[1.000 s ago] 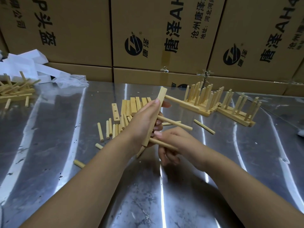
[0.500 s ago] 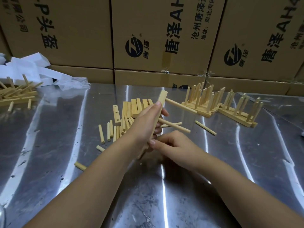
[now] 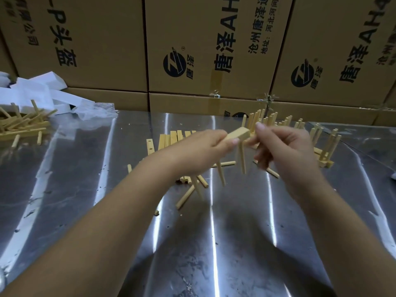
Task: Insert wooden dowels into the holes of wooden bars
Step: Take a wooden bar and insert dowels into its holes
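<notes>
Fingers of the left hand (image 3: 203, 146) curl round a wooden bar (image 3: 237, 133), which we see held roughly level above the worktop (image 3: 214, 243), its fitted dowels (image 3: 242, 161) hanging downward. Just beside the bar's free end is the right hand (image 3: 287, 146), fingers bent. We cannot tell whether it touches the bar or pinches anything. Beneath and behind the hands we find loose dowels (image 3: 224, 164) and bare bars (image 3: 167, 140) lying on the worktop. Finished racks (image 3: 325, 151) stand to the right, with cardboard boxes (image 3: 192, 39) stacked behind.
</notes>
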